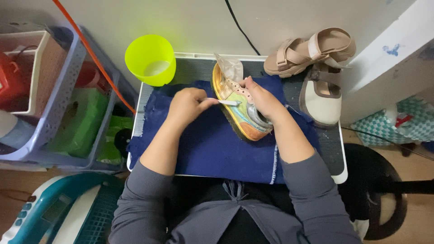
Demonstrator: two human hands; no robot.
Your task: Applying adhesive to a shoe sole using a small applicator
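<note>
A small multicoloured shoe with a metallic orange and green side lies on a dark blue cloth on a small tray table. My right hand grips the shoe from its right side, fingers at its opening. My left hand is closed around a thin white brush-like tool; the tool's tip rests against the shoe's side.
A bright yellow-green cup stands at the table's back left. A beige sandal and a cream-and-brown shoe lie at the back right. Plastic baskets with supplies stand to the left, and a teal device sits on the floor.
</note>
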